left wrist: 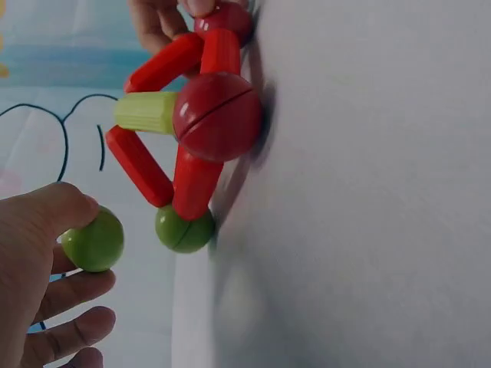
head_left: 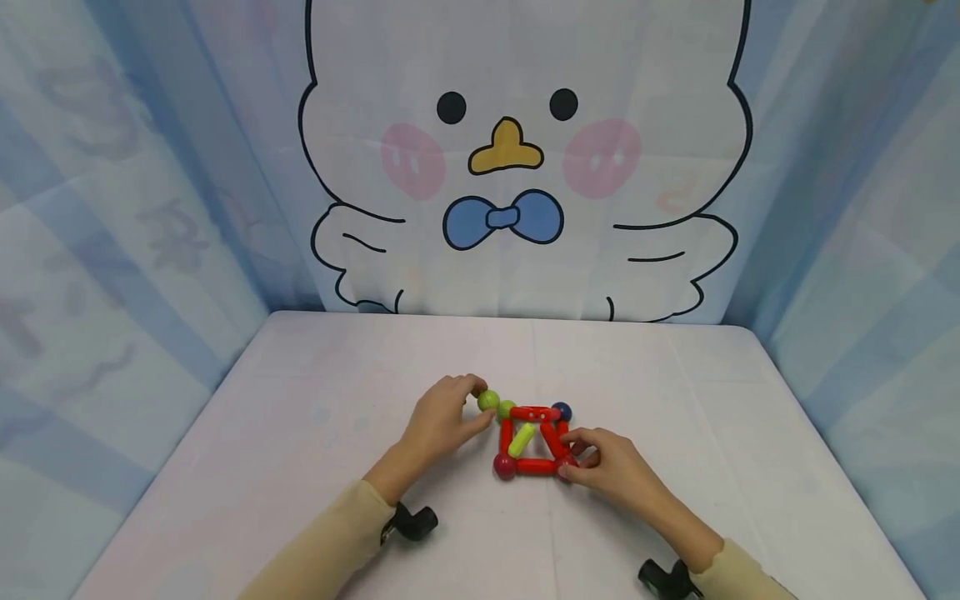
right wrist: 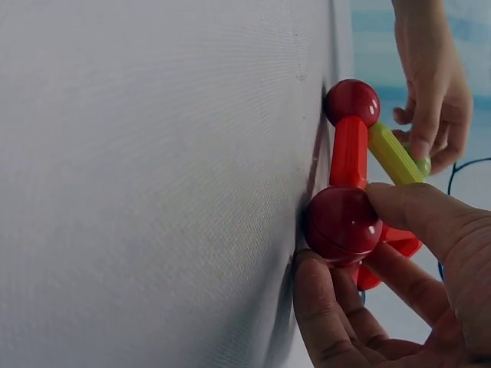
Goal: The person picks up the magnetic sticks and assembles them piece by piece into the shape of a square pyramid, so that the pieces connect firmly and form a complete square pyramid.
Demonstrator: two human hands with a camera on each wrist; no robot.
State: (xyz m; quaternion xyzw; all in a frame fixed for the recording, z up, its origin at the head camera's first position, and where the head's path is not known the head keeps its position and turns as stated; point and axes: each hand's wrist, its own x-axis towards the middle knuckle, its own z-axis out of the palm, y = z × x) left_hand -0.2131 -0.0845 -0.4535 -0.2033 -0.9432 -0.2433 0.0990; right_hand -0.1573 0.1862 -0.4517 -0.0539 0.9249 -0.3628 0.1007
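Note:
A frame of red magnetic rods (head_left: 536, 467) and balls sits on the table. Its corners are a dark red ball (head_left: 506, 465) at front left, another dark red ball (right wrist: 343, 224) at front right, a green ball (left wrist: 184, 228) at back left and a blue ball (head_left: 562, 411) at back right. From the front left ball a yellow-green rod (head_left: 522, 440) slants up, and red rods lean from other corners. My left hand (head_left: 442, 417) pinches a loose green ball (left wrist: 93, 239) beside the back left corner. The front right ball is held by my right hand (head_left: 611, 467), thumb and fingers around it.
A white table (head_left: 360, 358) carries the frame near its middle. Behind it hangs a curtain (head_left: 525, 275) with a cartoon bird print, and blue-white curtains flank both sides. Black wrist cameras (head_left: 416, 523) sit at both sleeves.

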